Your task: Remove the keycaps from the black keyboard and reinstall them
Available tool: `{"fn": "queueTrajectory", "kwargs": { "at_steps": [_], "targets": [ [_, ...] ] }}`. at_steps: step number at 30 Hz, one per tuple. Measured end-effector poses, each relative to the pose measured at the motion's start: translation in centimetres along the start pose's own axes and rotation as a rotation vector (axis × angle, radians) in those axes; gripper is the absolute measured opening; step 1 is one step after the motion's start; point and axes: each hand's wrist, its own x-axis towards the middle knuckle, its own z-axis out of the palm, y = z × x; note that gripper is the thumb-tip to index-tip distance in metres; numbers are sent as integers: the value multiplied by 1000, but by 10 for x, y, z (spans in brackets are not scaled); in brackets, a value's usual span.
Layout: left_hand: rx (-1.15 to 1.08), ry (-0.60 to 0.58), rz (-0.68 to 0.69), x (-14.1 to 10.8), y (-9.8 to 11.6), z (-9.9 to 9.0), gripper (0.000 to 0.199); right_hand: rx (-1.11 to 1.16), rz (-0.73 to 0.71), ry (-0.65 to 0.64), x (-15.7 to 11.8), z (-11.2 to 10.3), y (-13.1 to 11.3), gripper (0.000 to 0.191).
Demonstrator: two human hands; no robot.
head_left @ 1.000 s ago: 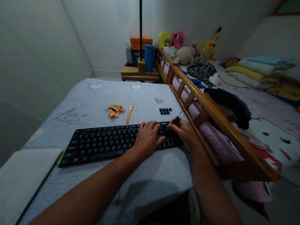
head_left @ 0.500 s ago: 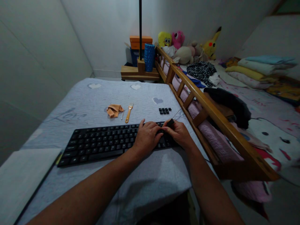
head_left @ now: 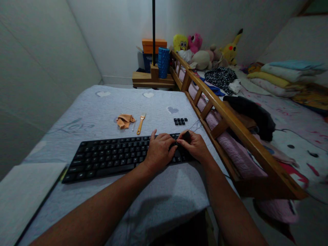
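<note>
A black keyboard [head_left: 110, 153] lies on the bedspread under both hands. My left hand [head_left: 159, 147] rests over its right part, little finger raised, the thumb and index finger apart and pointing at my right hand. In my right hand [head_left: 196, 145] is a keycap puller [head_left: 186, 136] with a black handle; its thin wires point up and away from the keys. The right fingertips meet the left ones low over the keys, and what lies between them is hidden. Several loose black keycaps [head_left: 180, 121] sit in two rows beyond the keyboard.
An orange cloth [head_left: 125, 121], a cotton swab [head_left: 134, 125] and a brush [head_left: 141, 123] lie behind the keyboard. A wooden bed rail [head_left: 217, 97] runs along the right side. At the near left is a white-topped flat object [head_left: 28, 191]. A wooden stand [head_left: 151, 80] stands at the back.
The handle of the keycap puller has tilted slightly more upright in my right hand. My left hand has shifted very little; the loose keycaps stay put.
</note>
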Motion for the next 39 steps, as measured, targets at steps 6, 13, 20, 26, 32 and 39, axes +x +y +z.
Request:
{"fn": "queueTrajectory", "kwargs": {
  "at_steps": [6, 13, 20, 26, 32, 39],
  "targets": [
    [2, 22, -11, -1, 0, 1, 9, -55, -4, 81, -1, -1, 0, 13],
    [6, 48, -32, -1, -1, 3, 9, -70, -18, 108, -1, -7, 0, 31],
    [7, 45, -37, -2, -2, 3, 12, -188, -165, -65, 1, -7, 1, 19],
    [-5, 58, -28, -1, -2, 4, 10, -201, -175, -104, 2, -7, 7, 18],
    [-3, 46, -43, -1, -2, 5, 11, -229, -155, -109, 3, -9, 6, 13],
    [99, -70, -94, -2, -2, 10, 45, -402, -134, -5, 30, -46, 18, 9]
  ]
}}
